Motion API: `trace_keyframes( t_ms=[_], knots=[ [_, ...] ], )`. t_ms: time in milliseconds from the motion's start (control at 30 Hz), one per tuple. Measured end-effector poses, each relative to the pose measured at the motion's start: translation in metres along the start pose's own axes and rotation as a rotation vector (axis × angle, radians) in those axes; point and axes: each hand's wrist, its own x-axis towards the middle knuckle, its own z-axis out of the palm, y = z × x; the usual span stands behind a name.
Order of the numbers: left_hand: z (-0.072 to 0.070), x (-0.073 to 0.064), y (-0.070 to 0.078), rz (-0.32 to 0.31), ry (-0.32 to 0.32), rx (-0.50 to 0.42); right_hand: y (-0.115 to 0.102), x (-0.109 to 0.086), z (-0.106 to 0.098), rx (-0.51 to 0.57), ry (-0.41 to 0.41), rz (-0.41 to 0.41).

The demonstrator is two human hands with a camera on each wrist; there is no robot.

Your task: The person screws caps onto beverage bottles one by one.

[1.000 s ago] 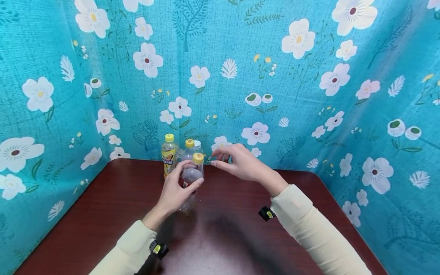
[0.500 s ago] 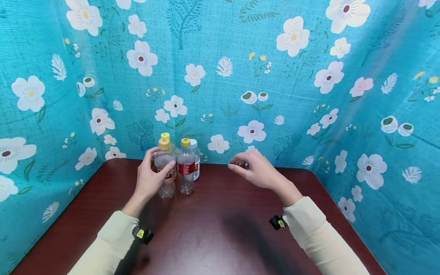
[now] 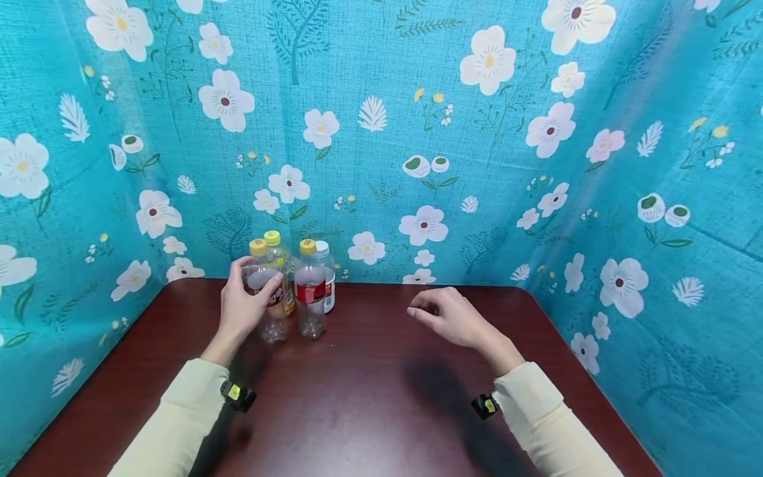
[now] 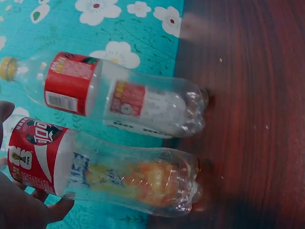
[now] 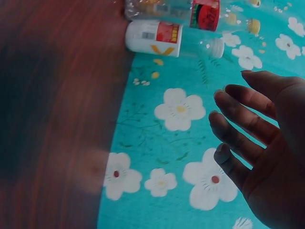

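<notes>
My left hand (image 3: 238, 306) grips an upright clear plastic bottle (image 3: 274, 324) around its upper part; it has a yellow cap and a red label. Fingers and thumb wrap its label area in the left wrist view, where its base (image 4: 186, 191) is close to the tabletop. Right behind it stands a yellow-capped bottle with a yellow label (image 3: 289, 298), partly hidden. To the right stands another red-labelled clear bottle (image 3: 310, 293), with a white-capped bottle (image 3: 330, 295) behind it. My right hand (image 3: 456, 319) hovers over the table, holding nothing, its fingers loosely curved in the right wrist view.
The dark red-brown table (image 3: 357, 397) carries the bottles near its back left. Blue floral cloth (image 3: 381, 185) hangs along the back and both sides, close behind the bottles. Each wrist wears a small black camera (image 3: 484, 405).
My left hand has carried its bottle from in front of the group to the left side of the other red-labelled bottle. My right hand has drawn away to the right and lower.
</notes>
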Motion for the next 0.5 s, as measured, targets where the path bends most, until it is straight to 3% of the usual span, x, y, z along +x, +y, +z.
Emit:
trace_keyframes(
  t_ms=[167, 367, 433, 500],
  knots=[
    [-0.006, 0.0, -0.007, -0.004, 0.009, 0.041, 0.007, -0.005, 0.004, 0.024, 0.014, 0.007],
    [-0.018, -0.003, -0.001, 0.05, 0.031, 0.098, 0.011, -0.012, 0.004, 0.003, 0.075, 0.023],
    [-0.021, -0.008, 0.005, 0.109, 0.091, 0.133, 0.013, -0.017, 0.005, -0.048, 0.121, 0.031],
    [-0.022, -0.015, 0.014, 0.237, 0.178, 0.173, 0.014, -0.02, 0.007, -0.139, 0.179, 0.035]
  ],
)
